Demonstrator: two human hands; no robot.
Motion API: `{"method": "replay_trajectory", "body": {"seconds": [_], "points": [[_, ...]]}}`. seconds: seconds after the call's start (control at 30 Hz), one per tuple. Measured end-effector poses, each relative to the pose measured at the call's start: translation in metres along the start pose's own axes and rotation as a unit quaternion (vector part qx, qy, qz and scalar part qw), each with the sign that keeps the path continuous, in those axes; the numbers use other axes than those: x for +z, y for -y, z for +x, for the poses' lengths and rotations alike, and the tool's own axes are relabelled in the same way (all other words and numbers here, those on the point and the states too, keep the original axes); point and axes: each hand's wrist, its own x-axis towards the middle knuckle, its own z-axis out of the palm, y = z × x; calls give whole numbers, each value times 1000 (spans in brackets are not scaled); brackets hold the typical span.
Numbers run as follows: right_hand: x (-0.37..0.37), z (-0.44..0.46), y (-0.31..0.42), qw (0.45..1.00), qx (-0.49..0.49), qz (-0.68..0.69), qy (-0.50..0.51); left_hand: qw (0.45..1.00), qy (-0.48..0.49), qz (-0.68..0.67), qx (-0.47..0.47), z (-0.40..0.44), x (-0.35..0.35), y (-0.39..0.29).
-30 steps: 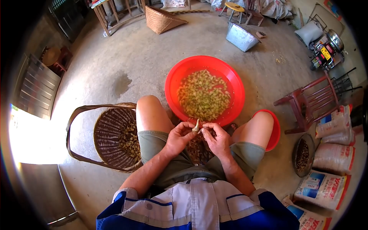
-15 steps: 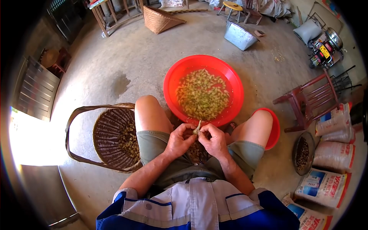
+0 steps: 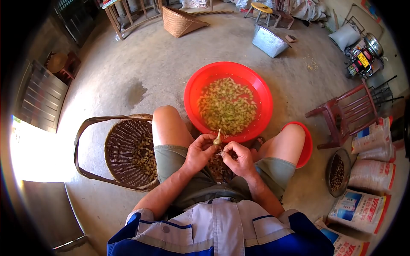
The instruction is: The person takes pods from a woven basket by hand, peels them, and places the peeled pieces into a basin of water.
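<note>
My left hand (image 3: 200,152) is closed around the lower part of a pale, pointed shoot (image 3: 218,137), a bulb-like piece whose tip points up and away from me. My right hand (image 3: 238,158) is just beside it, thumb and fingers pinched near the shoot's lower end; what they hold is too small to make out. Beyond both hands stands a red basin (image 3: 264,115) of water, with many yellow-green pointed pieces (image 3: 226,106) in it. Brown scraps (image 3: 217,167) lie between my legs, partly covered by my hands.
At my left is a wicker basket (image 3: 117,147) with a tall handle and more pieces inside. A smaller red tub (image 3: 306,149) sits behind my right knee. Further right are a wooden chair (image 3: 341,113), a dark round pan (image 3: 348,160) and printed sacks (image 3: 361,209).
The shoot now stands more upright in my left hand and shows more of its length. My right hand has drawn slightly down and away from its upper part.
</note>
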Motion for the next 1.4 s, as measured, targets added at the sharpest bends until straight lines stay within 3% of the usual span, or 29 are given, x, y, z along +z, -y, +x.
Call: {"method": "replay_trajectory", "body": {"seconds": [0.13, 0.23, 0.37, 0.47, 0.57, 0.77, 0.87, 1.2, 1.4], "points": [[2, 2, -7, 995, 19, 51, -85, 997, 1, -62, -49, -1, -3, -8], [2, 3, -16, 989, 85, 36, -118, 995, 7, -78, -58, -1, -4, -8], [1, 1, -4, 983, 166, 1, -77, 997, 24, -64, -25, 0, -4, -1], [7, 3, -14, 994, 9, -40, -101, 999, 24, -20, -16, -2, -2, 4], [12, 2, -15, 994, 29, -14, -109, 999, 20, 27, -16, -5, 0, 2], [11, 5, -14, 988, -43, -91, -115, 994, 18, 109, 2, -9, 5, -4], [9, 2, -13, 992, 9, -84, -89, 993, 24, 115, 11, -10, 6, -3], [8, -1, -12, 996, 5, -50, -76, 997, 0, 78, -23, -5, 1, -3], [11, 2, -10, 994, 22, -19, -103, 994, 34, 106, 19, -6, 1, 1]]}}
